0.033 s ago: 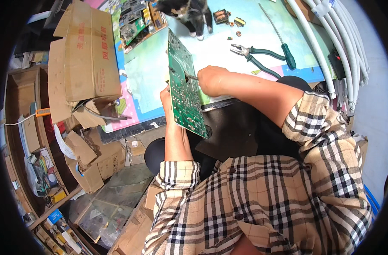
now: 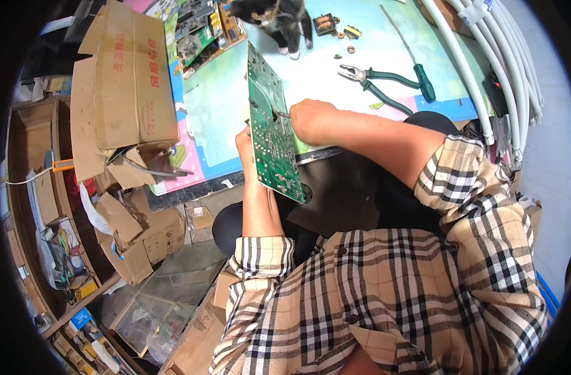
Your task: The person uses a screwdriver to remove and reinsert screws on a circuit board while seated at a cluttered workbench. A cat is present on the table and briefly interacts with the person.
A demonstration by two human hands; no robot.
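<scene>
A green circuit board (image 2: 274,134) stands tilted on edge above the near side of the table, its solder side facing right. My left hand (image 2: 243,145) grips it from behind by the left edge; the board hides most of those fingers. My right hand (image 2: 313,122) is closed in a fist round a thin metal tool (image 2: 284,115), whose tip meets the board at a dark opening. The tool's handle is hidden inside the fist, so its kind does not show. Beyond the right forearm lie green-handled pliers (image 2: 379,80) and a screwdriver (image 2: 423,81).
A black-and-white cat (image 2: 279,24) stands on the table behind the board. Small coils and a transformer (image 2: 325,24) lie to its right. More circuit boards (image 2: 201,37) are heaped at the back left, beside a cardboard box (image 2: 135,81). White tubes (image 2: 463,62) line the right side.
</scene>
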